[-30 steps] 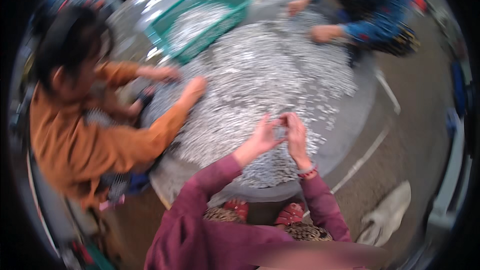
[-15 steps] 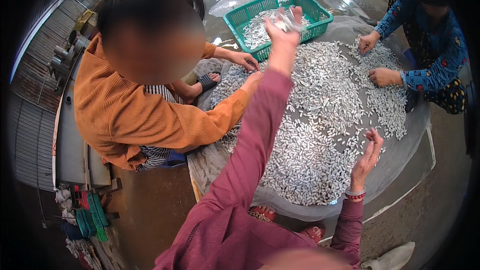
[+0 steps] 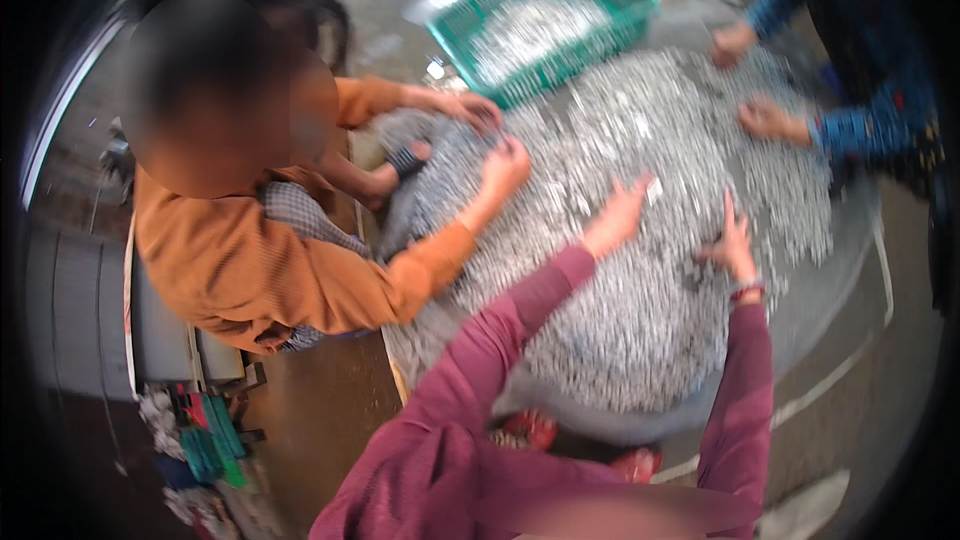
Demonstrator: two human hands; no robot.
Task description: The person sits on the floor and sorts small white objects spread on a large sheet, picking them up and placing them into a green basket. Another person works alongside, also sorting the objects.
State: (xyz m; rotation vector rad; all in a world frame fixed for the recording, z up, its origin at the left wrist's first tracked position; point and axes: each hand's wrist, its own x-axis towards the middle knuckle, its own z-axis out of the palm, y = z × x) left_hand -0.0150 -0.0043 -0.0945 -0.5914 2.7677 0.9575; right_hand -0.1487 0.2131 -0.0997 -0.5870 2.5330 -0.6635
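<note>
Small pale grey-white oblong pieces (image 3: 620,340) lie in a broad spread layer on a sheet in front of me. My left hand (image 3: 620,217) reaches over the middle of it, fingers stretched forward and apart. A white piece shows at its fingertips; blur hides whether they touch it. To the right, my right hand (image 3: 735,245) is low over the layer near a thinner patch, with thumb and fingers spread and nothing visible in it. At the far side stands a green plastic basket (image 3: 548,78) with a heap of the same pieces inside.
On the left, a person in an orange jacket (image 3: 300,280) has both hands at the layer's left edge. Another person's blue patterned sleeve (image 3: 865,130) comes in from the right, hands over the pieces. Translucent netting (image 3: 820,290) borders the layer.
My left hand has come back from above the basket, where it held several pieces, to the middle of the layer. My right hand has moved slightly away from me and its fingers have spread.
</note>
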